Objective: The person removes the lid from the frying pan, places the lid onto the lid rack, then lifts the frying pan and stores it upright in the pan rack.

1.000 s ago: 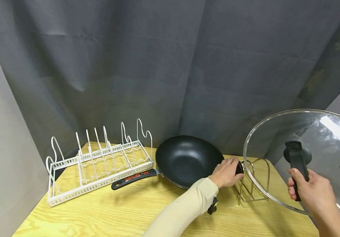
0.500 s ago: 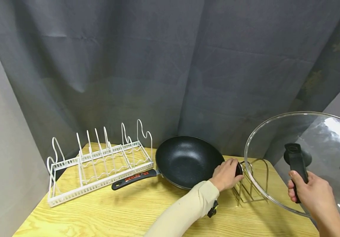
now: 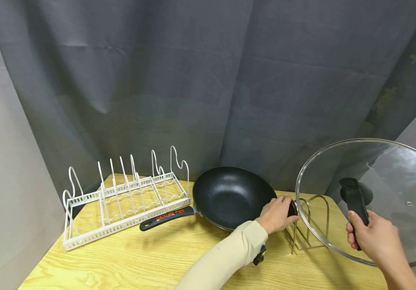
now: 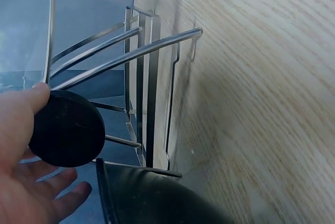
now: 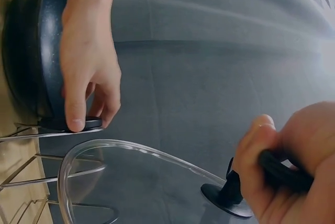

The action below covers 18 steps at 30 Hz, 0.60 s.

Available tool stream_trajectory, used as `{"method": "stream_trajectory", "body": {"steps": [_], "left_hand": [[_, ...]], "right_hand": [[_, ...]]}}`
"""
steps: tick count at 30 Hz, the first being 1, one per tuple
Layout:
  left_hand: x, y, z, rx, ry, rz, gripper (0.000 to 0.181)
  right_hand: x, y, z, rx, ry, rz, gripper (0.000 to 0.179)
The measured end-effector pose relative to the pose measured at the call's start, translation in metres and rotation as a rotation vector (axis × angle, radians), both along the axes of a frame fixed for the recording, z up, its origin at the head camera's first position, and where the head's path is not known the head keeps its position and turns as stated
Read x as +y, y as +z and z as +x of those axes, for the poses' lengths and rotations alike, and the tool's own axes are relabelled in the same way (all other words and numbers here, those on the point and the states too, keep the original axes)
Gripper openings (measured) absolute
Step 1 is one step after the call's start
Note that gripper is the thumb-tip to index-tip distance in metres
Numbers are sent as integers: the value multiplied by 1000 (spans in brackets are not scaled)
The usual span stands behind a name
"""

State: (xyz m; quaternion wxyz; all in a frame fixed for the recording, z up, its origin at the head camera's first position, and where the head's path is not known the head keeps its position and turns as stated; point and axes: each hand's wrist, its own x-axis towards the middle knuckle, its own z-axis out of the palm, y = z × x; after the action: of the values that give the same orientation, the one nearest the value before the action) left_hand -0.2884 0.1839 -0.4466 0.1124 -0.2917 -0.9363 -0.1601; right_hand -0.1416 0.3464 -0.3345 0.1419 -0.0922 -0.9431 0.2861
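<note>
My left hand (image 3: 276, 213) reaches past the black wok (image 3: 231, 195) and holds a black round disc (image 4: 68, 129) at the near end of a metal wire rack (image 3: 328, 213). Thumb and fingers sit around the disc's edge in the left wrist view. Raised at the right, my right hand (image 3: 376, 237) grips the black handle (image 3: 354, 197) of a large glass lid (image 3: 403, 173). The lid stands tilted, its left rim (image 5: 64, 182) overlapping the wire rack. Part of the rack shows through the glass.
A white pot rack (image 3: 127, 223) with upright wire dividers stands at the left of the wooden table (image 3: 121, 266). The wok's long handle (image 3: 166, 218) points left along the rack's front. A grey curtain (image 3: 179, 80) hangs behind.
The lid in my right hand has shifted slightly left and down. My left hand stays at the black disc, and the wok and racks stand as before.
</note>
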Motion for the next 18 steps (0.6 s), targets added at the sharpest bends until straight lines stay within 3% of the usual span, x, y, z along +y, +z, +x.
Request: {"method": "stream_trajectory", "body": {"steps": [10, 18], "left_hand": [[-1, 2, 3, -23, -5, 10, 54], [-1, -2, 0, 12, -19, -1, 56]], "right_hand": [[-2, -8, -5, 20, 25, 96, 45], [-3, -10, -5, -37, 45, 95, 49]]}}
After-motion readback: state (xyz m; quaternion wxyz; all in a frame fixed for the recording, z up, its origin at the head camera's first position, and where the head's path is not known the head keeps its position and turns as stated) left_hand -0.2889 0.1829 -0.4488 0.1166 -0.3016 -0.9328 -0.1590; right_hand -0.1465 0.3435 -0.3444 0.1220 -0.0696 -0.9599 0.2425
